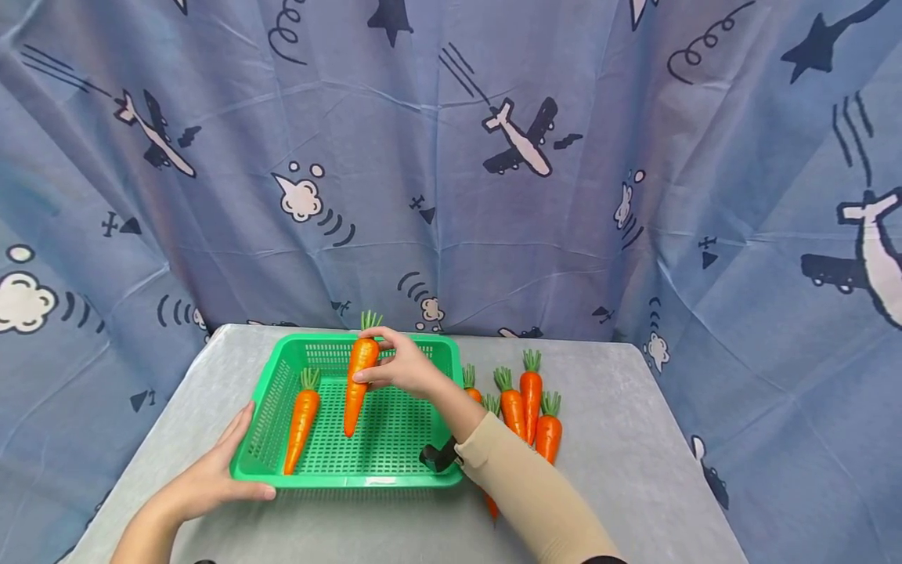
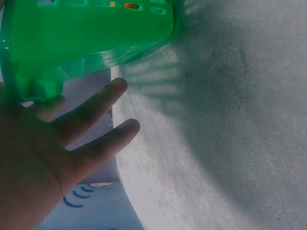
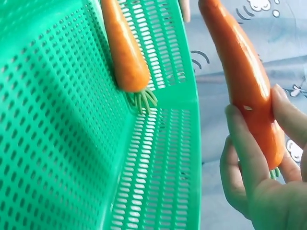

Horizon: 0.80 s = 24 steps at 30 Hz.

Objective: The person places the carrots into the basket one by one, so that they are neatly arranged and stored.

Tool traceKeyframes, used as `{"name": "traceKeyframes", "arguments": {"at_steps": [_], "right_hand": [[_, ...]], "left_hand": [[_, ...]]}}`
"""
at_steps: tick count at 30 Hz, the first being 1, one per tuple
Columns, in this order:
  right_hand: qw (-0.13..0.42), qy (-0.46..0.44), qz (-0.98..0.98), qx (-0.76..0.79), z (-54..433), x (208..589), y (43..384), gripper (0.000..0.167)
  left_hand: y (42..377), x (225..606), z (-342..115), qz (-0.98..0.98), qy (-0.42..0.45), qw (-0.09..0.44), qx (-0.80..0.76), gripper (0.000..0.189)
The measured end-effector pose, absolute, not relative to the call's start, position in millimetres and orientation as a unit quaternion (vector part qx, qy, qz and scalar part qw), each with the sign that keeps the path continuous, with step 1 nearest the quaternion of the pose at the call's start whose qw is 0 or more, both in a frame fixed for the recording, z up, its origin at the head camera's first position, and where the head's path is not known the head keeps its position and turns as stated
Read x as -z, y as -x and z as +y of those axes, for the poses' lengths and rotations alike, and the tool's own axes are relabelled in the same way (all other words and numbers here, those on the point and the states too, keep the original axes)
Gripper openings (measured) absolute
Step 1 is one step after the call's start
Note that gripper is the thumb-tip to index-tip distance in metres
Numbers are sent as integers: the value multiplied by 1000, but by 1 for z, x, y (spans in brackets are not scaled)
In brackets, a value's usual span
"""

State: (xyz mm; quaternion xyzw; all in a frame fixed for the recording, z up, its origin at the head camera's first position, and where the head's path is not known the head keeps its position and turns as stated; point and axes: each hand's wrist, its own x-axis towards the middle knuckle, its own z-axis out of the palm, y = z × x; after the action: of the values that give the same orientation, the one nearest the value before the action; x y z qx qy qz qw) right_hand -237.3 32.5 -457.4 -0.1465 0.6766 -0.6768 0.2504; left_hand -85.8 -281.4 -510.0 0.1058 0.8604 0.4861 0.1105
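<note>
My right hand (image 1: 402,363) pinches an orange carrot (image 1: 358,384) near its thick end, thumb on one side and fingers on the other. Tip down and green stalks up, that carrot hangs over the green plastic basket (image 1: 345,481). A second carrot (image 1: 301,431) lies inside along the left wall; the right wrist view shows the same carrot (image 3: 127,57) beside the slotted wall. At the basket's front left corner rests my left hand (image 1: 211,470), its thumb along the front rim. In the left wrist view its fingers (image 2: 96,110) stretch out straight and spread beside the outer wall.
Several more carrots (image 1: 532,399) lie in a group right of the basket, partly hidden under my right forearm. All stand on a grey-white table (image 1: 620,470). Behind it hangs a blue curtain (image 1: 395,196) printed with planes and stars.
</note>
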Motion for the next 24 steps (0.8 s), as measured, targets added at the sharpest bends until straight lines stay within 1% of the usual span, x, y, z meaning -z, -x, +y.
{"name": "traceKeyframes", "arguments": {"at_steps": [5, 9, 16, 24], "right_hand": [[253, 144, 676, 677, 19, 464, 236, 61], [265, 141, 676, 673, 9, 471, 235, 58], [283, 129, 676, 668, -7, 482, 238, 56], [305, 136, 711, 620, -22, 489, 239, 56]], "left_hand": [[86, 508, -281, 863, -103, 114, -482, 129], [86, 508, -282, 868, -96, 125, -472, 129], [88, 504, -281, 870, -92, 131, -466, 130], [88, 508, -281, 868, -91, 133, -470, 129]]}}
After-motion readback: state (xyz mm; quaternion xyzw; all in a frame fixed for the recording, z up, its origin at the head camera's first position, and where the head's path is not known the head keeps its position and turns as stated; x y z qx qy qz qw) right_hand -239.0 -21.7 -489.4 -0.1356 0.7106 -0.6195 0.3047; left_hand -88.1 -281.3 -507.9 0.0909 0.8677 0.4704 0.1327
